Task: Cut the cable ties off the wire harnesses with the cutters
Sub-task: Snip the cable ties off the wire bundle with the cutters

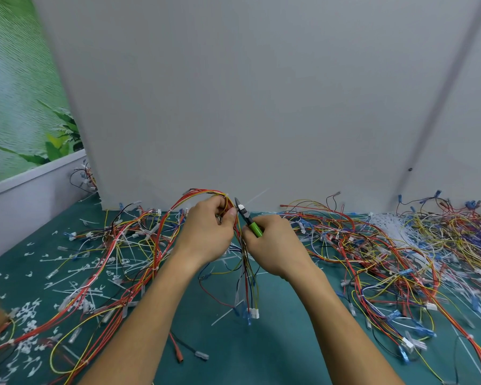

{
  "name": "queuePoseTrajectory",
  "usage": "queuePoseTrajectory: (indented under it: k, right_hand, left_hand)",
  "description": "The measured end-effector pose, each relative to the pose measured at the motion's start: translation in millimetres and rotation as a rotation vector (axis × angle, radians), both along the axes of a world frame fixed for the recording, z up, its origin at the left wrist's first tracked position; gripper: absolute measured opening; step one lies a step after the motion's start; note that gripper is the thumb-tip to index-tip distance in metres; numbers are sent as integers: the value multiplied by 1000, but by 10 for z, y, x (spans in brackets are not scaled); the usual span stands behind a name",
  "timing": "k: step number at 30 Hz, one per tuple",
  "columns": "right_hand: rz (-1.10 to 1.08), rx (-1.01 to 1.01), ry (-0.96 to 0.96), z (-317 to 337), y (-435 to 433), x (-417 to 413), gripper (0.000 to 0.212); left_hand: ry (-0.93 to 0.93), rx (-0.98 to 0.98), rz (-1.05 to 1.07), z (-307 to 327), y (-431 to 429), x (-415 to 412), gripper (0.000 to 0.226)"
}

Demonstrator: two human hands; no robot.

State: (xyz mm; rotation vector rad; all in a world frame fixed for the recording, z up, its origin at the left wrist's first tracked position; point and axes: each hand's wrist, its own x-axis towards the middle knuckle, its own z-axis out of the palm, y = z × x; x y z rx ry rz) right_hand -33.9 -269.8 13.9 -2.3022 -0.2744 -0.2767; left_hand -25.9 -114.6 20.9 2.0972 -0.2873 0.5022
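Grey panelling (pixel 261 93) fills the upper half of the view, standing upright at the far edge of a teal work mat (pixel 261 354). A printed scene of water and green leaves (pixel 17 93) hangs to its left. Loose wire harnesses cover most of the mat: a dense heap (pixel 400 262) of red, yellow, blue and white leads spreads across the right side, and a thinner tangle (pixel 114 254), mostly red and yellow, runs over the left side toward the near corner. Two bare forearms reach in from the near edge and meet at the centre, raised above the mat. The left hand (pixel 206 234) is curled round a held harness (pixel 206 193). Its red and yellow wires arch over the knuckles, and its other leads hang down between the two wrists to a white connector (pixel 254 314) near the mat. The right hand (pixel 275 245) is wrapped round the green handles of the cutters (pixel 246 216), just beside the left thumb. The dark nose points up toward the panelling, right against the gripped wires, and whether the blades are parted I cannot tell. Small white curls and straight strips of cut cable ties (pixel 28 312) are scattered over the mat's left side, and a bunch of long white ties (pixel 386 229) lies among the heap on the right. A lead with a red terminal (pixel 179 354) lies on the mat near the left forearm.
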Motion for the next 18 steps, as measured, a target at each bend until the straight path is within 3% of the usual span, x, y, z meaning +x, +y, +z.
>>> queuePoseTrajectory:
  k: [18]
  right_hand:
    - [3, -30, -3, -5, 16, 0, 38]
  left_hand:
    - [-6, -14, -4, 5, -9, 0, 23]
